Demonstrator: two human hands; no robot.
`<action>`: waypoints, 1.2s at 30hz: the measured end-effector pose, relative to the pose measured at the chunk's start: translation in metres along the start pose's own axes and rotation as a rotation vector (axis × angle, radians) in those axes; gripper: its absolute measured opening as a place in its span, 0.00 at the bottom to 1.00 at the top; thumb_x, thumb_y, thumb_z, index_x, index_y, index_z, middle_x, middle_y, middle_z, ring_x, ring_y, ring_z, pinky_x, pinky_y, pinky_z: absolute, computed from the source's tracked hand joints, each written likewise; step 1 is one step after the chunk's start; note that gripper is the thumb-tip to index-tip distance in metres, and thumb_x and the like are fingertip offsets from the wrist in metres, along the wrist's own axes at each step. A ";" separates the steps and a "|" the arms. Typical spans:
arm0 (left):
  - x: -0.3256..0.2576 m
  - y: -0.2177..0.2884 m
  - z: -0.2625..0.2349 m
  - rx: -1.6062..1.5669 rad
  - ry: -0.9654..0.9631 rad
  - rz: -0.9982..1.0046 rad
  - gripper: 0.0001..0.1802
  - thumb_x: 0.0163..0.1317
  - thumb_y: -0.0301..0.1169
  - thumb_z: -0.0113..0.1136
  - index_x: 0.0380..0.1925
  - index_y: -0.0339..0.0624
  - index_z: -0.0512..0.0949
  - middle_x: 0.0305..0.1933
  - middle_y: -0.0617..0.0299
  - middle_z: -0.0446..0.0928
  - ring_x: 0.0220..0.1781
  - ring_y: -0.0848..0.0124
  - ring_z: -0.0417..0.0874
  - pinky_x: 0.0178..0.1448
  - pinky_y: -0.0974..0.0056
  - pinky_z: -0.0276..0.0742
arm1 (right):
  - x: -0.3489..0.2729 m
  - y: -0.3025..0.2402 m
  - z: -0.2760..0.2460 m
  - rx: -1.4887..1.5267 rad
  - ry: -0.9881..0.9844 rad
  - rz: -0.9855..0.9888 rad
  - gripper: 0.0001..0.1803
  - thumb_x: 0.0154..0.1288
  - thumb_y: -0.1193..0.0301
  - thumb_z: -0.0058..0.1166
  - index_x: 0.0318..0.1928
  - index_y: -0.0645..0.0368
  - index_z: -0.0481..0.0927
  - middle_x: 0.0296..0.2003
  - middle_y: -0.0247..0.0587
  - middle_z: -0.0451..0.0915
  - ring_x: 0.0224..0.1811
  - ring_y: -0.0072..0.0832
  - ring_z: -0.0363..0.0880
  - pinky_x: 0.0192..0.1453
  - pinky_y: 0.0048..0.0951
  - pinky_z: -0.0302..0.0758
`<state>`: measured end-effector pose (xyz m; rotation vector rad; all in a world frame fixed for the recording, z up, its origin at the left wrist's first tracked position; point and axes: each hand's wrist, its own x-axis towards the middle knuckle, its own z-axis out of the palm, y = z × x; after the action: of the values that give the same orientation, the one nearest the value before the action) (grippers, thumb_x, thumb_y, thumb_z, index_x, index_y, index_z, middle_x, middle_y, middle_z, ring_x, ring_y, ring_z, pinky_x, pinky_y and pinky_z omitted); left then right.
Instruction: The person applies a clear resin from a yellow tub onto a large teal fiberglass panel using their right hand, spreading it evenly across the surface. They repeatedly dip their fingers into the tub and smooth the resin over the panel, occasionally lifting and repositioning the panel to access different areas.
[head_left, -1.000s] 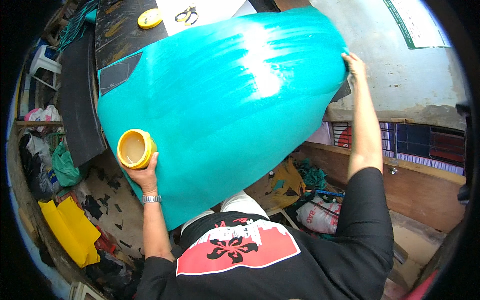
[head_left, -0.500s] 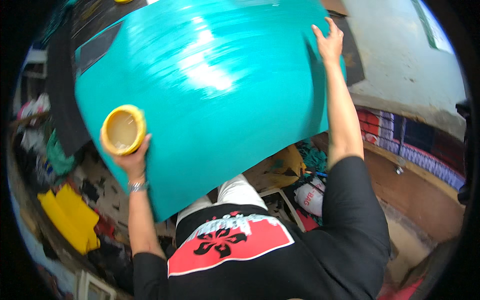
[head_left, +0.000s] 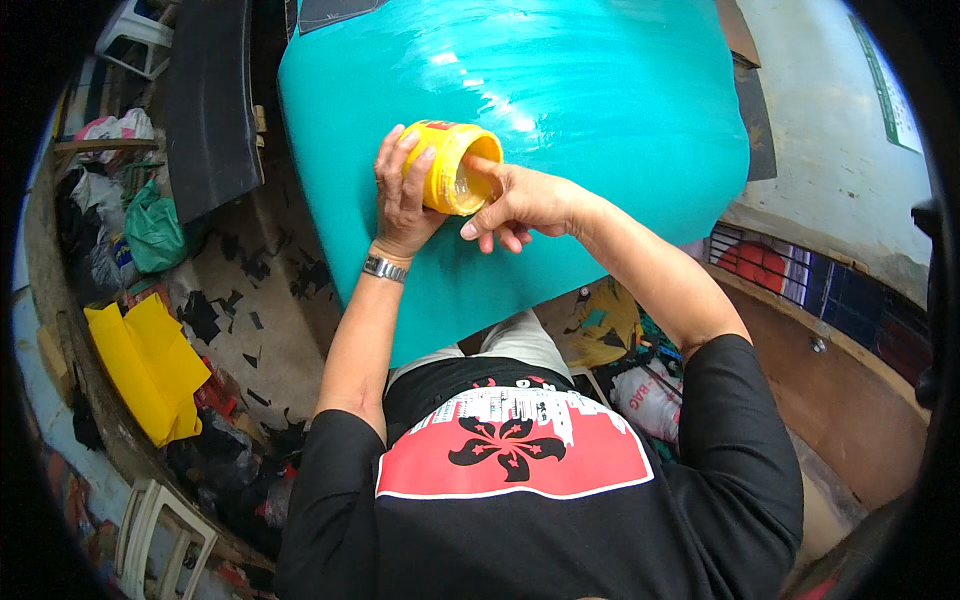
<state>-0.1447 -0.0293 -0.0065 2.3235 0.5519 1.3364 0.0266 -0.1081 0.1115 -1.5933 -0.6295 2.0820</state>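
Note:
My left hand (head_left: 405,205) is wrapped round a yellow tub (head_left: 437,165), which is tipped so that its mouth faces right. Inside the tub is a pale, sticky-looking paste, partly hidden by my fingers. My right hand (head_left: 520,202) reaches in at the mouth with the index finger, while its other fingers curl below the rim, holding nothing. Both hands are above a large teal sheet (head_left: 370,270) with wet, shiny streaks across its far part. A dark grey piece (head_left: 335,10) lies on the sheet's far left corner.
A long black panel (head_left: 212,110) stands left of the sheet. Folded yellow material (head_left: 150,370), a green plastic bag (head_left: 155,230) and black scraps lie at the left. A white sack (head_left: 645,400) is below the sheet at right. A pale wall or slab (head_left: 830,110) borders the right side.
The tub has moved right over the sheet and tilted from facing up to facing right. My right hand has come from the sheet's far right edge to the tub's mouth.

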 end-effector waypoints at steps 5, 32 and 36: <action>-0.003 -0.001 0.000 -0.022 -0.050 0.068 0.43 0.54 0.46 0.73 0.65 0.45 0.63 0.67 0.50 0.66 0.69 0.45 0.67 0.71 0.43 0.66 | 0.010 0.025 0.002 0.553 -0.213 0.065 0.16 0.62 0.68 0.66 0.44 0.56 0.72 0.25 0.42 0.80 0.11 0.13 0.66 0.13 0.14 0.64; -0.017 -0.023 -0.003 0.078 -0.002 -0.569 0.47 0.47 0.31 0.81 0.64 0.32 0.63 0.62 0.49 0.72 0.59 0.61 0.77 0.63 0.55 0.75 | -0.159 0.241 -0.366 -0.441 1.526 -0.191 0.38 0.74 0.36 0.19 0.72 0.38 0.66 0.78 0.36 0.45 0.81 0.42 0.28 0.74 0.68 0.21; -0.023 -0.031 -0.007 0.054 0.022 -0.600 0.41 0.51 0.27 0.77 0.63 0.34 0.64 0.61 0.50 0.74 0.56 0.61 0.79 0.60 0.57 0.79 | -0.134 0.243 -0.358 -0.670 1.597 0.088 0.47 0.70 0.33 0.28 0.77 0.54 0.48 0.78 0.46 0.40 0.81 0.43 0.27 0.76 0.65 0.21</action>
<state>-0.1653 -0.0144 -0.0360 1.9455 1.1873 1.0596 0.3884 -0.3500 -0.0136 -2.8774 -0.5655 0.0707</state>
